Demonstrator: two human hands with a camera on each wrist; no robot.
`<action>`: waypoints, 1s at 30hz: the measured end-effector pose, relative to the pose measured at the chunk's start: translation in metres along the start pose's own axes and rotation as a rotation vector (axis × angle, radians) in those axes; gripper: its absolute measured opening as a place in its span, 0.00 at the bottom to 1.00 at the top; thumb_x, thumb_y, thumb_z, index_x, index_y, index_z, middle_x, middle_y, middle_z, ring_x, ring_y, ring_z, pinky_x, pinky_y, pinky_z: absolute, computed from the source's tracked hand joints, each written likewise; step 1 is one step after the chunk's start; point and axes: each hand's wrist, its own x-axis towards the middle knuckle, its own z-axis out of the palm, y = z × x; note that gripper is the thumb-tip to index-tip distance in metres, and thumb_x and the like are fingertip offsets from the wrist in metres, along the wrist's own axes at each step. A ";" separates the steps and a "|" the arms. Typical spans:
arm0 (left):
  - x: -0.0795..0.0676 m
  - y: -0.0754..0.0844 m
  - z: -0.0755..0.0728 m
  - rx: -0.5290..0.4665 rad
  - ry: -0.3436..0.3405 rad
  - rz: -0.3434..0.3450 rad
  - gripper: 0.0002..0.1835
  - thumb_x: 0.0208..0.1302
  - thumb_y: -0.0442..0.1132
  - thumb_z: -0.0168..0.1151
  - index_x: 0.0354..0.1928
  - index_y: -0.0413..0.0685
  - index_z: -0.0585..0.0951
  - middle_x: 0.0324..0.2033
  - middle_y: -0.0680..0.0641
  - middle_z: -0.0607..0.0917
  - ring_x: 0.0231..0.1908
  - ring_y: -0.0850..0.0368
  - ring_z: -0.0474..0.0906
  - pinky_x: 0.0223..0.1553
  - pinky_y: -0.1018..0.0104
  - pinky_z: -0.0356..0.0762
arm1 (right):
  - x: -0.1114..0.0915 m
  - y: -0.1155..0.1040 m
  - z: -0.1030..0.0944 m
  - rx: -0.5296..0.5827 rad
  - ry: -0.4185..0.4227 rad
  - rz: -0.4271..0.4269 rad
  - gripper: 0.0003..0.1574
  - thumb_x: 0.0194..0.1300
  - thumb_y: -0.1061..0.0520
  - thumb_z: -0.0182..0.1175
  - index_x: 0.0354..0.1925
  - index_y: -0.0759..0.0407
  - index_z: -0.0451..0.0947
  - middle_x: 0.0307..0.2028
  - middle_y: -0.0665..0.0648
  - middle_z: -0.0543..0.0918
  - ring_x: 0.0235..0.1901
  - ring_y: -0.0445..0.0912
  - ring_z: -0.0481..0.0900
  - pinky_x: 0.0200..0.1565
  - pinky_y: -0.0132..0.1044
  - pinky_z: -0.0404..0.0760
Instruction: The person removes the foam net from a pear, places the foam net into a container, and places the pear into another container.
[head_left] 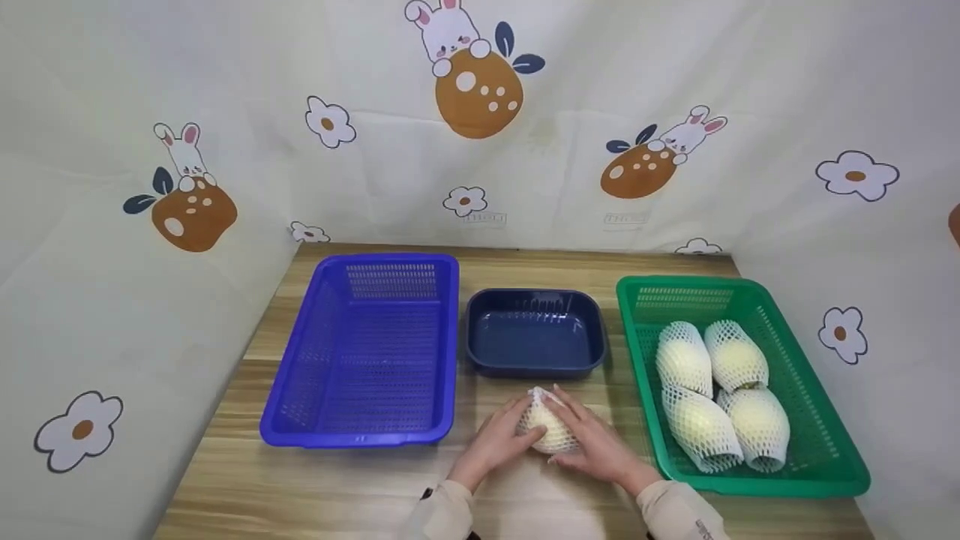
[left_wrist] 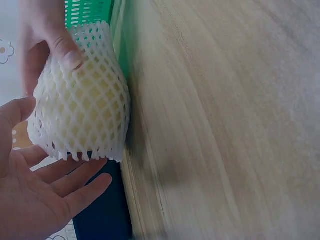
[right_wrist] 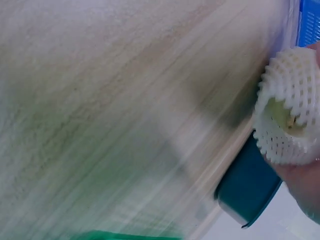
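Near the front of the table, between both hands, is a pale yellow fruit [head_left: 552,429] in a white foam net sleeve. My right hand [head_left: 602,450] grips it from the right; in the left wrist view the thumb [left_wrist: 67,52] presses on the net and the other fingers go behind. My left hand [head_left: 496,441] is at the fruit's left side. Its fingers [left_wrist: 82,180] are spread and fairly straight, right at the sleeve's frilled open end. In the right wrist view, the fruit's stem end shows inside the sleeve opening [right_wrist: 287,117], with most of the right hand out of frame.
A blue plastic basket [head_left: 450,352] stands at the left. A dark blue rectangular dish [head_left: 536,371] sits behind the hands. The green basket [head_left: 817,420] at the right holds several netted fruits [head_left: 701,427]. A patterned cloth [head_left: 562,187] hangs behind the wooden table [head_left: 225,465].
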 end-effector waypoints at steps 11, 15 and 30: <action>0.000 -0.006 0.002 -0.075 0.059 -0.011 0.23 0.65 0.46 0.46 0.57 0.41 0.69 0.53 0.40 0.72 0.52 0.45 0.67 0.52 0.55 0.63 | -0.006 0.005 0.002 0.011 0.181 -0.141 0.36 0.46 0.50 0.67 0.55 0.59 0.71 0.54 0.61 0.71 0.49 0.55 0.71 0.47 0.43 0.70; 0.001 -0.008 0.003 -0.118 0.104 -0.012 0.19 0.66 0.40 0.43 0.55 0.40 0.72 0.51 0.40 0.74 0.52 0.47 0.68 0.52 0.57 0.63 | -0.009 0.006 0.006 0.018 0.249 -0.159 0.33 0.45 0.52 0.68 0.52 0.60 0.74 0.52 0.60 0.73 0.49 0.53 0.72 0.48 0.41 0.69; 0.003 -0.015 0.003 -0.141 0.145 0.025 0.18 0.55 0.24 0.51 0.49 0.38 0.75 0.44 0.41 0.78 0.46 0.49 0.72 0.46 0.59 0.69 | -0.005 0.000 0.010 -0.021 0.162 -0.121 0.37 0.52 0.48 0.63 0.59 0.57 0.66 0.58 0.62 0.66 0.53 0.55 0.66 0.49 0.47 0.68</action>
